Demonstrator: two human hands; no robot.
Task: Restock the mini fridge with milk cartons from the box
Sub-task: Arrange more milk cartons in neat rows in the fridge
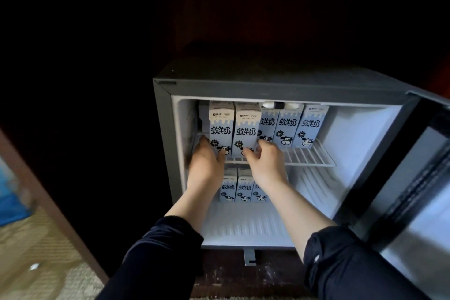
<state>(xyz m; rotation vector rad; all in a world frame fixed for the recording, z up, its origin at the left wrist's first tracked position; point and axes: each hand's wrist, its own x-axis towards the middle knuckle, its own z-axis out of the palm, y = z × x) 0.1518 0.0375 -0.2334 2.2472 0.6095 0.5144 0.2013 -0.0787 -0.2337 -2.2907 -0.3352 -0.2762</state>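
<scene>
The mini fridge (pixel 280 90) stands open in front of me. On its wire shelf (pixel 309 156) stand several blue-and-white milk cartons. Two cartons are at the shelf's front left: my left hand (pixel 205 158) grips the base of the left carton (pixel 221 126), and my right hand (pixel 265 156) grips the base of the carton (pixel 246 129) beside it. Behind them a row of three cartons (pixel 287 126) stands upright. Three more cartons (pixel 243 186) stand on the fridge floor below, partly hidden by my forearms.
The fridge door (pixel 418 192) hangs open at the right. The shelf's right half and the right side of the fridge floor (pixel 255 224) hold nothing. A dark cabinet wall (pixel 48 202) rises at the left, with carpet (pixel 36 263) and a blurred blue shape (pixel 12 202) beyond.
</scene>
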